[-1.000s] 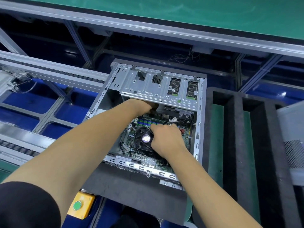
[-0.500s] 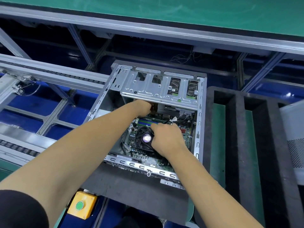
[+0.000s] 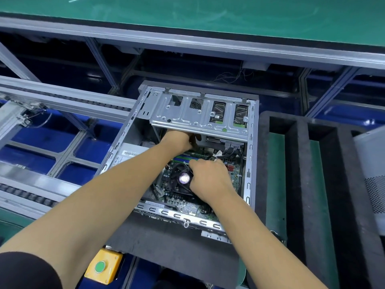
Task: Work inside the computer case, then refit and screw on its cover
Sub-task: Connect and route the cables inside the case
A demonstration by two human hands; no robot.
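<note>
An open grey computer case (image 3: 249, 155) lies on its side on a dark foam pad, its motherboard and round CPU fan (image 3: 184, 177) exposed. My left hand (image 3: 179, 139) reaches under the silver drive cage (image 3: 198, 117); its fingers are hidden there. My right hand (image 3: 209, 176) rests over the motherboard beside the fan, fingers curled down at the memory slots (image 3: 183, 158); what they touch is hidden. The grey perforated cover (image 3: 373, 180) leans at the far right edge.
A black foam rack (image 3: 312, 184) with green slots stands right of the case. A yellow box with a green button (image 3: 103, 266) sits near the front edge. Conveyor rails (image 3: 62, 99) run at left, and a green bench top (image 3: 208, 13) spans the back.
Both hands stay in nearly the same place inside the case; the view has shifted slightly. No visible change in what they hold.
</note>
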